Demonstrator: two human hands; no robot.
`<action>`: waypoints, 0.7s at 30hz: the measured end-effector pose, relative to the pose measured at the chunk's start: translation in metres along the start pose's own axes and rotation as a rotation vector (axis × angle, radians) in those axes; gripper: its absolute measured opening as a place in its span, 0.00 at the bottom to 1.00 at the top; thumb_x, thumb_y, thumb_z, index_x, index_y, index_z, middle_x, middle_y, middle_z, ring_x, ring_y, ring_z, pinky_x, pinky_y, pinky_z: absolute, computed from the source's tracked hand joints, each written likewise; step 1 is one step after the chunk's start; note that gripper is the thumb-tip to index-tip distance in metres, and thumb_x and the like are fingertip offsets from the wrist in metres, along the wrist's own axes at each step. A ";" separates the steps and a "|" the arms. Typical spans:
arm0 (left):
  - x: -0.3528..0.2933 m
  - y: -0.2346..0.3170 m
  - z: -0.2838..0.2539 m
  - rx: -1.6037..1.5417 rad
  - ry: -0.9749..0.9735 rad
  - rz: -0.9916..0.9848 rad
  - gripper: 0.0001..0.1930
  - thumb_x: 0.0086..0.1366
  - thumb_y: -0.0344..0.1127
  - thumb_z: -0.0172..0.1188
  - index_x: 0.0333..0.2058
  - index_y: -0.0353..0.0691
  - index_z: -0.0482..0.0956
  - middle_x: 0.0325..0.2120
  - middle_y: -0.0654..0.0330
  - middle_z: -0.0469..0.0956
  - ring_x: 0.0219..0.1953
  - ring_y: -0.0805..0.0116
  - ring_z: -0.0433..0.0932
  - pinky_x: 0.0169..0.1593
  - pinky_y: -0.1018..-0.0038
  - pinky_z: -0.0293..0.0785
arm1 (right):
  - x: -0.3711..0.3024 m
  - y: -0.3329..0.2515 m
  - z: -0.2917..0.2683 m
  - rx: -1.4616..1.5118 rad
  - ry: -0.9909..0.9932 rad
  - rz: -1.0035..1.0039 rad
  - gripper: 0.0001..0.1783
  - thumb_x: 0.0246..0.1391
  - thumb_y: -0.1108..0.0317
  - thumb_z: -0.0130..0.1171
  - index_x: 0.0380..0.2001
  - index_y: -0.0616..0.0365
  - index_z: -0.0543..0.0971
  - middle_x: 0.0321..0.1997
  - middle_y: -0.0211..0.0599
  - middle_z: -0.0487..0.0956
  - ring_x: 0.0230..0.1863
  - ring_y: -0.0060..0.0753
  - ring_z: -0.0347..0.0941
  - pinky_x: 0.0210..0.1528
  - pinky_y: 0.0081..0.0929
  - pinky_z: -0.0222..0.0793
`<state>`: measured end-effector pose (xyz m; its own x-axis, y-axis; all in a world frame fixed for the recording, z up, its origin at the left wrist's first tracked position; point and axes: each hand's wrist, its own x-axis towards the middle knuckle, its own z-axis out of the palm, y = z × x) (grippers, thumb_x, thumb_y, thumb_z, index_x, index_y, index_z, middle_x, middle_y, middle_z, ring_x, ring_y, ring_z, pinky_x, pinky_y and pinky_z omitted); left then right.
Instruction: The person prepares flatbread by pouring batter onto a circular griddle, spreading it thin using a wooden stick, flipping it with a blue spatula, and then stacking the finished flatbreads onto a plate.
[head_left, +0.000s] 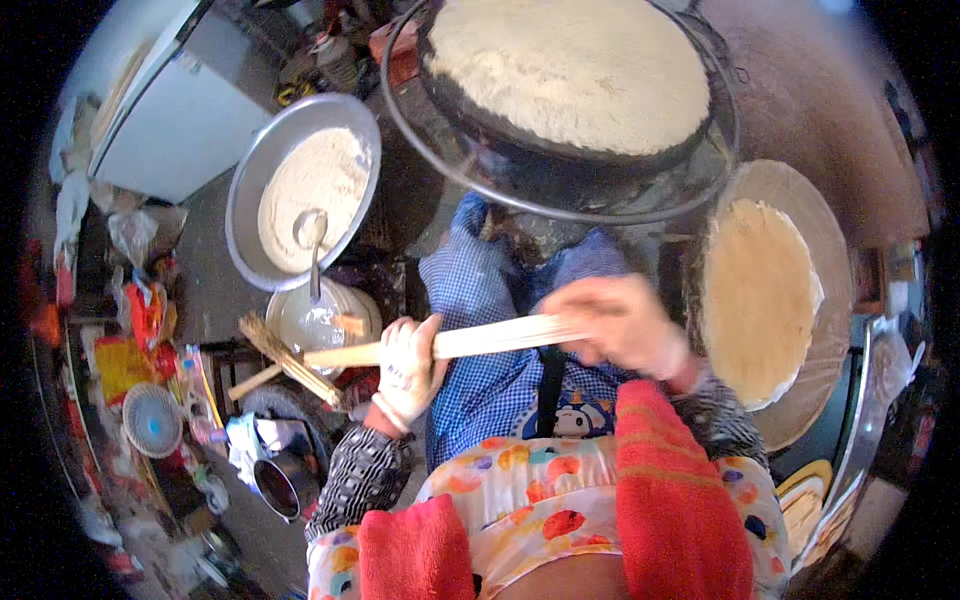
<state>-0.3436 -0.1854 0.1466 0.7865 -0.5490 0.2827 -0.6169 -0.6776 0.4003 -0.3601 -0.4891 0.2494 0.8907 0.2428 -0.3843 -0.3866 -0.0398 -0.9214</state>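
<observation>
My left hand (408, 368), in what looks like a pale glove, is closed around a wooden stick (485, 338) held across my lap. Beyond this hand, the stick meets a rough, straw-coloured crosspiece (290, 360). My right hand (625, 318), blurred by motion, is curled over the stick's other end, which its fingers hide. Under the crosspiece sits a pale bucket (365, 305). Just beyond it is a metal basin (245, 185) of whitish batter or flour (310, 190), with a metal ladle (310, 232) resting in it.
Ahead, a large round griddle (440, 85) inside a metal ring (400, 110) carries a pale sheet of batter (580, 70). On my right, a round board (835, 270) holds a browned flatbread (755, 300). A pale cabinet (185, 125) and a blue-white fan (153, 420) stand left.
</observation>
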 end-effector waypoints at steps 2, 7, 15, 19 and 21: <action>-0.001 0.001 -0.007 -0.035 -0.161 0.054 0.29 0.51 0.39 0.64 0.52 0.39 0.71 0.34 0.53 0.71 0.38 0.51 0.72 0.45 0.57 0.68 | -0.046 0.004 -0.065 -0.051 0.156 0.027 0.11 0.58 0.65 0.58 0.41 0.58 0.82 0.27 0.32 0.81 0.21 0.17 0.73 0.22 0.17 0.69; 0.068 0.048 -0.009 0.293 -0.479 0.452 0.30 0.52 0.45 0.61 0.55 0.47 0.72 0.35 0.59 0.72 0.40 0.61 0.74 0.48 0.58 0.69 | -0.108 0.093 -0.091 -0.856 -0.160 0.130 0.18 0.50 0.47 0.62 0.40 0.43 0.80 0.29 0.40 0.81 0.31 0.48 0.79 0.32 0.40 0.73; 0.278 0.156 0.104 -0.007 -0.185 0.841 0.45 0.57 0.64 0.52 0.61 0.31 0.60 0.61 0.42 0.59 0.66 0.44 0.55 0.68 0.50 0.44 | -0.196 0.179 -0.011 -0.001 0.805 -0.062 0.34 0.54 0.72 0.59 0.65 0.50 0.65 0.38 0.29 0.79 0.29 0.21 0.71 0.33 0.19 0.68; 0.335 0.184 0.209 0.168 -0.437 0.704 0.49 0.55 0.65 0.54 0.63 0.28 0.55 0.63 0.40 0.57 0.68 0.45 0.52 0.70 0.56 0.44 | -0.149 0.180 -0.032 0.501 0.857 0.187 0.33 0.58 0.70 0.57 0.67 0.50 0.61 0.34 0.29 0.77 0.25 0.19 0.70 0.26 0.18 0.66; 0.364 0.163 0.235 0.185 -0.359 0.707 0.50 0.53 0.67 0.53 0.62 0.28 0.57 0.61 0.41 0.60 0.67 0.46 0.54 0.70 0.57 0.45 | -0.121 0.147 -0.055 0.552 0.809 0.234 0.33 0.59 0.69 0.55 0.67 0.50 0.60 0.30 0.30 0.77 0.20 0.20 0.70 0.20 0.20 0.65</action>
<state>-0.1650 -0.6107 0.1103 0.1718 -0.9795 0.1049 -0.9837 -0.1648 0.0724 -0.5118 -0.5779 0.1576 0.5939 -0.4531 -0.6648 -0.4465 0.5018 -0.7408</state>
